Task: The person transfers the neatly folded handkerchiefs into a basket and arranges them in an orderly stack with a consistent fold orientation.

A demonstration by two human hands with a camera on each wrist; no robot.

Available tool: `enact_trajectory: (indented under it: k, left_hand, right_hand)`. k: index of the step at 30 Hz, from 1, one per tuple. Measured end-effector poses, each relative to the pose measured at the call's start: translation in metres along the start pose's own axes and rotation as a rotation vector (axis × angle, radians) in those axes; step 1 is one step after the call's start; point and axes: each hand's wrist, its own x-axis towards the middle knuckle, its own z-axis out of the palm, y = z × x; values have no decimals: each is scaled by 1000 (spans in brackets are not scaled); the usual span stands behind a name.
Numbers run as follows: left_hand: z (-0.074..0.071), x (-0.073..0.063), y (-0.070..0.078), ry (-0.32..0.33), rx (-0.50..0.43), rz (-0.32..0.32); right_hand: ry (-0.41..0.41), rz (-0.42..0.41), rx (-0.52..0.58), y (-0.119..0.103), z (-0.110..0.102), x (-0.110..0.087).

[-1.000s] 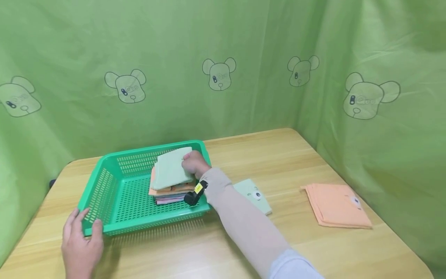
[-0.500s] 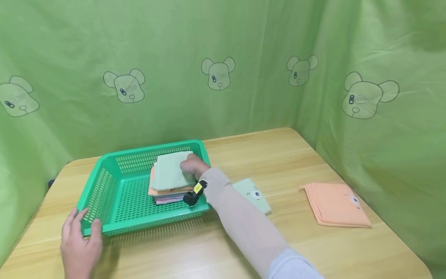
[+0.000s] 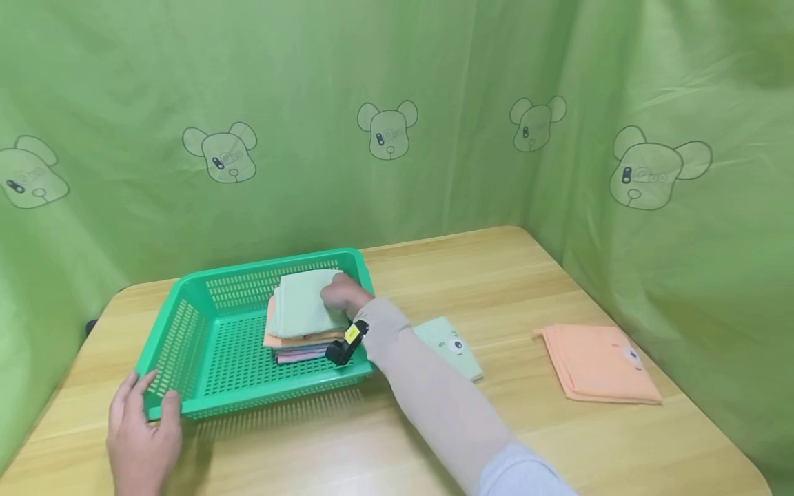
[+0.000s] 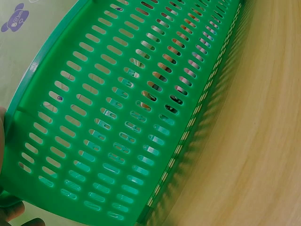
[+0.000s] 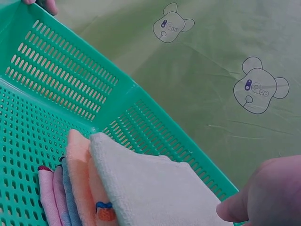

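A green perforated plastic basket (image 3: 267, 396) stands on the table. My left hand (image 3: 145, 437) grips its near left corner, fingers over the rim and thumb at the front. Inside, toward the right end, my right hand (image 3: 346, 294) pinches the right edge of a folded pale green towel (image 3: 304, 300), thumb on top. That towel lies on a stack of folded cloths: peach towels (image 5: 77, 174) beneath it, then a blue-grey cloth (image 5: 70, 197) and pink ones (image 5: 48, 193). The right fingers under the towel are hidden.
Right of the basket, partly behind the right forearm, lies another pale green folded towel (image 3: 443, 341) with an eye design. Farther right, near the table edge, is a folded peach towel (image 3: 595, 365). Green curtains (image 3: 298, 193) with bear heads hang behind and beside the table.
The pale green towel's far edge has come down, and it now lies flatter on the stack. My right hand has curled lower at its edge. The left hand and basket stay put.
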Motion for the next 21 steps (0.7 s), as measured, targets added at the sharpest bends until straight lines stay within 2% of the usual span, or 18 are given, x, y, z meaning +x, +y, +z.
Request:
enact_trajectory:
  k: [14,21]
  left_hand:
    - [-1,0,-1,-16,9,-16]
    - [-1,1,0,-19,7,-15]
  right_hand:
    - [10,-3,-30,-1,0,-1]
    - [24,2,15,-1,1,-3]
